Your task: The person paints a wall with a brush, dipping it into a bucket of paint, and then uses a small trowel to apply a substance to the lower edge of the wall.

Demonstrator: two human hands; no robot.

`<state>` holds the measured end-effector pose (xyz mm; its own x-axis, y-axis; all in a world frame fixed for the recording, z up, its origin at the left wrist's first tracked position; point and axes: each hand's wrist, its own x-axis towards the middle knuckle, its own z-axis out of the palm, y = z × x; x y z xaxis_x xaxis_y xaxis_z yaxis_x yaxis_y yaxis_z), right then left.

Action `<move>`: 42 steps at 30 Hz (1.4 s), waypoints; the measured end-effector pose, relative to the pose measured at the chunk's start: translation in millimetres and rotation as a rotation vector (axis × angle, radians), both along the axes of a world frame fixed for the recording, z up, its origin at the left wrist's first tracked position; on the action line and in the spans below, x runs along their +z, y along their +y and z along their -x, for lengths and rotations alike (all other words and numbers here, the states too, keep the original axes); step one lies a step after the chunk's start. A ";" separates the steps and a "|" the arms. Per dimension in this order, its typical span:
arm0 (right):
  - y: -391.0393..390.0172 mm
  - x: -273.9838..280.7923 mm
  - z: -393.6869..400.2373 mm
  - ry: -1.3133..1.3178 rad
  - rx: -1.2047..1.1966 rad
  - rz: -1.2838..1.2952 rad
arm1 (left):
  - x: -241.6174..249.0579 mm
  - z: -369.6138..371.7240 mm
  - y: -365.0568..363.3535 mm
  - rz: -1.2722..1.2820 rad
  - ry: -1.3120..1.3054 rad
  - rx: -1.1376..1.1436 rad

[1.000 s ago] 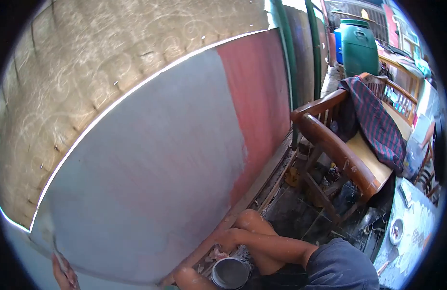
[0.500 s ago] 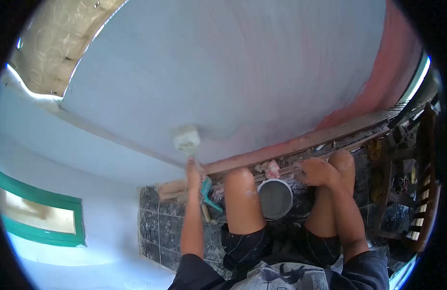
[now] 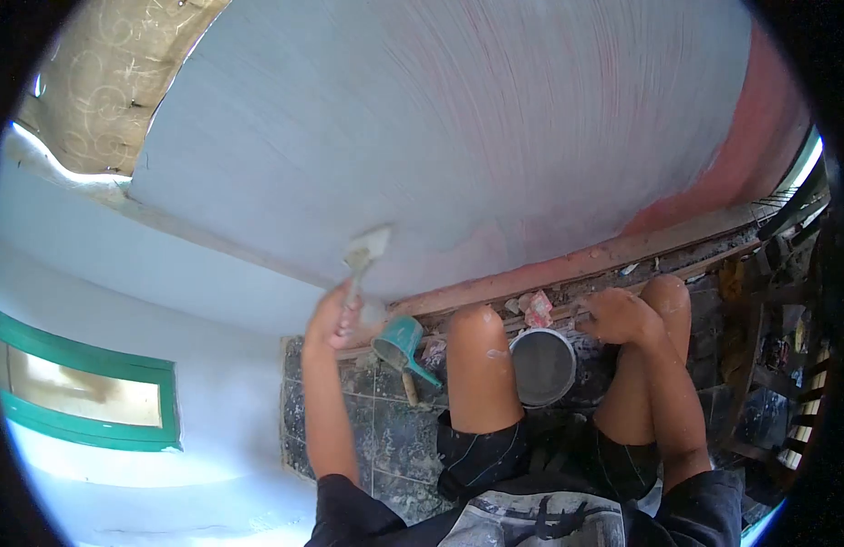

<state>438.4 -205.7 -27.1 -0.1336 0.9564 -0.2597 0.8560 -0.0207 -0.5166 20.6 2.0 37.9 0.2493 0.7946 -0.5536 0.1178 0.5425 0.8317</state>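
Note:
My left hand [image 3: 332, 319] grips the handle of a wide paintbrush [image 3: 371, 244]. Its pale bristles press against the wall [image 3: 495, 137], which has a streaky grey-white coat over pink, and the handle slants down to the left. My right hand [image 3: 617, 315] rests at my right knee with its fingers loosely apart, holding nothing. Between my knees stands a round bucket [image 3: 543, 367] of greyish liquid. Below my left hand, a teal dipper [image 3: 401, 341] sits on the floor.
A pink wooden ledge [image 3: 568, 271] runs along the wall's foot, with rubble and a crumpled pink-white piece [image 3: 537, 310] by it. A wooden chair-like frame [image 3: 787, 383] stands at the right. At left is a green-framed opening [image 3: 171, 401]. Dark, paint-spattered tiles [image 3: 399, 438] cover the floor.
My left hand has swung left, so the brush handle now tilts, while the bristles stay on nearly the same patch of wall. The view has shifted slightly, and the dipper shows more fully.

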 end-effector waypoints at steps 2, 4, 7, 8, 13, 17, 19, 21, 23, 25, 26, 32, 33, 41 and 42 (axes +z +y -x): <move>-0.9 10.2 0.5 0.039 0.005 -0.004 | 51.0 -6.8 -19.3 -0.138 -0.031 0.030; -5.2 -3.7 0.2 0.032 -0.012 -0.103 | 83.5 -6.6 -38.0 -0.310 -0.063 0.077; 0.0 -5.2 0.3 0.102 -0.021 -0.141 | 95.8 -22.8 -67.3 -0.469 -0.383 0.210; 5.6 3.6 5.3 0.134 -0.007 -0.145 | 90.5 -34.0 -75.4 -0.405 -0.424 0.382; 14.3 3.6 44.1 0.397 0.030 -0.410 | 35.9 -92.4 -118.5 -0.478 -0.441 -0.109; -6.0 17.4 90.6 1.002 0.261 -0.254 | -25.0 -137.7 -157.7 -0.373 -0.561 -0.109; -13.4 -7.5 111.2 1.116 0.282 -0.239 | -28.2 -137.7 -187.5 -0.424 -0.466 -0.046; -0.2 -17.1 121.8 1.067 0.319 -0.104 | -40.3 -126.4 -200.1 -0.412 -0.336 0.001; 5.1 -36.1 126.5 0.977 0.440 -0.267 | -64.4 -114.4 -200.5 -0.371 -0.247 0.037; 5.3 -42.3 131.7 0.893 0.429 -0.259 | -46.8 -110.6 -217.2 -0.293 -0.237 0.102; -2.5 -38.9 129.7 0.857 0.356 -0.169 | -46.6 -109.9 -219.1 -0.326 -0.280 0.099; 6.2 -77.4 127.9 0.852 0.585 -0.247 | -33.6 -133.4 -240.1 -0.096 -0.092 0.257; 10.8 -97.3 120.7 0.721 0.581 -0.260 | -48.8 -127.0 -243.0 -0.039 -0.288 0.206; 26.1 -108.0 111.6 0.597 0.541 -0.552 | -37.3 -74.4 -251.0 -0.327 -0.039 -0.082; 33.8 -112.5 108.6 0.605 0.547 -0.560 | -34.3 -57.6 -249.2 -0.423 0.099 -0.120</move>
